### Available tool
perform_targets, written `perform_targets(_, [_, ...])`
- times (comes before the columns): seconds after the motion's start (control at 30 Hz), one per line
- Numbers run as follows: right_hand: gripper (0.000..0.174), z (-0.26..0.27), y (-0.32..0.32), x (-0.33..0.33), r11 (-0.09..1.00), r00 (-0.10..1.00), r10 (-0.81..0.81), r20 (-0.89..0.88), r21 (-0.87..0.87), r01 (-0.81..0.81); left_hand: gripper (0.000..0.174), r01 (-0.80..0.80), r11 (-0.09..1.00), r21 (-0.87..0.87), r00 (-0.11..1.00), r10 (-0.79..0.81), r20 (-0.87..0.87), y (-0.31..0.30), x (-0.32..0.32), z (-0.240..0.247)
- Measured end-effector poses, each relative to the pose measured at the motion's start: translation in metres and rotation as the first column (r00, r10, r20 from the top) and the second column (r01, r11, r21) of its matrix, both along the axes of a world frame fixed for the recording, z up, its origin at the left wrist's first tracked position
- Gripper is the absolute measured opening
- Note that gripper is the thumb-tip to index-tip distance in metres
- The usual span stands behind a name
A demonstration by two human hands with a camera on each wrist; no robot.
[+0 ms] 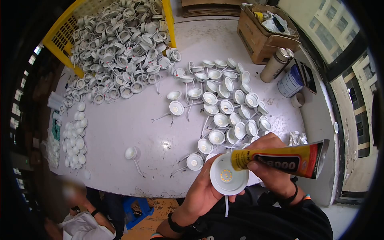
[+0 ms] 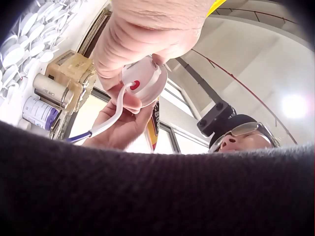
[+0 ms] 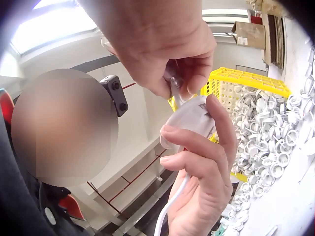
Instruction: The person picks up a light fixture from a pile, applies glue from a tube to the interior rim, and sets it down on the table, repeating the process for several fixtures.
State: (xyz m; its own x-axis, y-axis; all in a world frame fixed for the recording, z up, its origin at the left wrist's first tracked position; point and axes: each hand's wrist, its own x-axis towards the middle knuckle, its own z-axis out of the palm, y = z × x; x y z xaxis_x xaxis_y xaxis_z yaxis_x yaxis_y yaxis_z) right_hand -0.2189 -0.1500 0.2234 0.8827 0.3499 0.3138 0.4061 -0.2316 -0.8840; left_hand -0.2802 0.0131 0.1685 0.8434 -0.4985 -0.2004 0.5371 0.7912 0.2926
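Observation:
My left hand (image 1: 200, 196) grips a round white LED downlight (image 1: 237, 185) by its rim, its face with a ring of small yellow LEDs turned up. A white cable (image 2: 114, 114) hangs from its back, where a red spot shows in the left wrist view. My right hand (image 1: 274, 178) holds a yellow-and-black glue tube (image 1: 282, 161) marked 8000, thumb on its side. The nozzle end of the tube is over the downlight's upper right rim. In the right wrist view the right fingers pinch close to a nozzle (image 3: 175, 84), right at the light's edge.
Many similar downlights (image 1: 217, 137) stand on the white table (image 1: 108, 140) beyond my hands. A yellow crate (image 1: 60, 44) spills housings at the back left. White domed covers (image 1: 74, 148) lie at left. A carton (image 1: 256, 40), flask (image 1: 274, 68) and tub (image 1: 291, 82) stand right. Another person (image 1: 86, 224) sits lower left.

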Motion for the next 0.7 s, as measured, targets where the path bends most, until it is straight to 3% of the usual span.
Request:
perform_targets(0.37, [0.021, 0.001, 0.003, -0.002, 1.0, 1.0, -0.019, -0.002, -0.019, 0.019, 0.045, -0.003, 1.0, -0.006, 1.0, 0.003, -0.023, -0.001, 0.0, 0.0])
perform_targets(0.63, [0.014, 0.011, 0.003, 0.0, 0.979, 0.987, -0.024, 0.161, -0.197, 0.056, 0.045, -0.002, 0.999, 0.035, 0.999, 0.004, -0.042, 0.0, 0.002, 0.003])
perform_targets(0.7, [0.013, 0.024, 0.001, 0.002, 0.967, 0.993, 0.013, 0.114, -0.253, 0.017, 0.043, -0.021, 0.999, 0.035, 0.998, 0.023, -0.052, 0.001, 0.004, 0.003])
